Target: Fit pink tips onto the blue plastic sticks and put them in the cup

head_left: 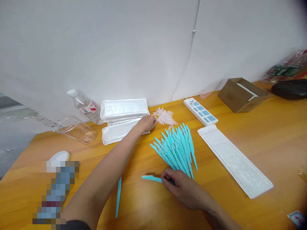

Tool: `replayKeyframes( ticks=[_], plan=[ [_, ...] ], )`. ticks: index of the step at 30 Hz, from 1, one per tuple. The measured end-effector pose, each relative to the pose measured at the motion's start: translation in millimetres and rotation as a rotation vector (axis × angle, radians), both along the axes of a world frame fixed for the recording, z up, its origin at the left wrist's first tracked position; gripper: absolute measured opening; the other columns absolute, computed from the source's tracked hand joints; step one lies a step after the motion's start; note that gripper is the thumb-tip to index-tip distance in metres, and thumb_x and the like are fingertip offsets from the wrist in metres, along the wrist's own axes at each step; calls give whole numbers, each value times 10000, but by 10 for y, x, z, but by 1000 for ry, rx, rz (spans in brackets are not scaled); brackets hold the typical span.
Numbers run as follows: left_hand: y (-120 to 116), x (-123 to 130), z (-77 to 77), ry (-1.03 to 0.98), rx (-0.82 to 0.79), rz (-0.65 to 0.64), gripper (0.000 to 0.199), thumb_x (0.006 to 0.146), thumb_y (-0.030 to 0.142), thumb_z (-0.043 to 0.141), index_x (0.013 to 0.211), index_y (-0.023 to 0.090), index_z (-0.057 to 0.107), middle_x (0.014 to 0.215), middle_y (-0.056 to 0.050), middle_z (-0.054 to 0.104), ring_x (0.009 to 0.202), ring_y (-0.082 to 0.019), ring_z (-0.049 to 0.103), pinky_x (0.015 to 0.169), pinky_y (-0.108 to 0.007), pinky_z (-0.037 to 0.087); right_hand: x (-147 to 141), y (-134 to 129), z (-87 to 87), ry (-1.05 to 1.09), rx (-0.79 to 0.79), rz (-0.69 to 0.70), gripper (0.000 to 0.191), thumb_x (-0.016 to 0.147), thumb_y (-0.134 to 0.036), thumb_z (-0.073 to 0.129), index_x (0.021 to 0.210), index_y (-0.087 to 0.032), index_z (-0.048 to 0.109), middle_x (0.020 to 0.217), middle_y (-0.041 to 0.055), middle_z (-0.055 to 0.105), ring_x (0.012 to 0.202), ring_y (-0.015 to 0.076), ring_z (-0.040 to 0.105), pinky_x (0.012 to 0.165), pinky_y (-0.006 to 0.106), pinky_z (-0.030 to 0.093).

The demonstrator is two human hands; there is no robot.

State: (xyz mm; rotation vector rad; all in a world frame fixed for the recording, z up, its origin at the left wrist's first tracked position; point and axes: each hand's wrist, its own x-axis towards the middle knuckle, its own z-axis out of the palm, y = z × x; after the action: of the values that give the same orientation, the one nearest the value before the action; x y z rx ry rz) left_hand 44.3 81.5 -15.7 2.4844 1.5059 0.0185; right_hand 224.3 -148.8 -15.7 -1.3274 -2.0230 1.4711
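Observation:
My left hand (148, 124) is closed at the left edge of a pile of small pale pink pieces (165, 116); whatever is between its fingers is too small to make out. Pinched in my right hand (176, 183) is a turquoise knife-shaped stick (151, 178), its tip pointing left. Just behind that hand lies a fanned heap of similar turquoise sticks (178, 148). Another single stick (118, 198) rests on the wooden table (144, 212), partly behind my left forearm. White padded packets (124, 108) are stacked by the wall, partly under my left hand.
A clear jar (75, 129) lies on its side beside a plastic bottle (86, 107), with a white lid (59, 156) nearer. A blurred-out object (56, 193) lies front left. Rightward are a power strip (200, 111), a white padded packet (236, 161), a cardboard box (240, 95) and a black item (290, 88).

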Motion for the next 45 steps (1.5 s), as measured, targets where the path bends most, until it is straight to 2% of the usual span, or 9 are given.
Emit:
replayKeyframes(
  ticks=[6,9,11,15,19,29,35,41,45],
  plan=[
    [-367,-67,163,-139,8,80,236,946,257,471,930,136,672,974,-151,722,907,-246,672,817,-324,476,63,19,76,-17,10,-15,229,972,-303,438,860,-184,598,750,-28,591,677,121,488,590,232,339],
    [-957,-312,297,-345,-28,116,356,1023,345,325,1120,163,615,1008,-96,721,849,-171,668,782,-281,493,125,29,118,-13,17,-26,237,976,-326,438,858,-187,590,746,-29,573,673,121,473,588,231,347],
    [-1480,-542,325,-716,-215,182,364,995,431,418,1092,169,651,888,-64,724,736,-151,647,729,-275,506,159,39,140,-28,16,-29,249,982,-347,433,865,-192,589,739,-31,561,664,119,463,584,231,345],
    [-2457,-896,170,-1027,-387,570,297,845,431,689,1008,190,751,882,-57,737,743,-157,643,718,-274,517,141,49,161,-56,-2,29,270,983,-384,434,869,-198,594,734,-28,555,651,119,445,568,231,343],
    [-2936,-923,-22,-1175,-392,762,284,837,395,711,1043,207,768,1034,-75,743,830,-166,650,808,-291,520,0,32,195,-69,0,113,278,980,-391,433,878,-205,612,765,-14,597,650,125,468,566,233,363],
    [-3106,-705,-38,-1166,-375,698,241,840,384,704,973,193,766,945,-67,726,822,-159,649,732,-245,506,-257,-74,251,-107,59,188,240,972,-328,450,871,-200,626,716,-21,592,615,118,464,558,239,328],
    [-2858,-1134,-96,-1307,-148,1046,424,755,435,762,1052,158,641,860,-34,717,724,-138,664,755,-275,534,-542,-382,182,-87,135,200,317,983,-323,437,743,-192,596,681,-15,599,615,119,504,563,243,315],
    [-2448,-1605,-130,-750,-249,806,410,807,511,653,989,150,722,879,-70,748,767,-201,676,738,-324,544,-154,-479,48,-246,280,-202,329,956,-432,484,810,-204,671,723,23,657,645,162,579,618,276,382],
    [-2625,-1353,-264,-497,163,685,446,891,472,583,1226,187,659,1212,-117,686,1055,-261,667,948,-414,523,322,-418,-40,-374,340,-522,377,889,-548,547,804,-209,688,667,17,653,599,174,595,614,294,408]
  ],
)
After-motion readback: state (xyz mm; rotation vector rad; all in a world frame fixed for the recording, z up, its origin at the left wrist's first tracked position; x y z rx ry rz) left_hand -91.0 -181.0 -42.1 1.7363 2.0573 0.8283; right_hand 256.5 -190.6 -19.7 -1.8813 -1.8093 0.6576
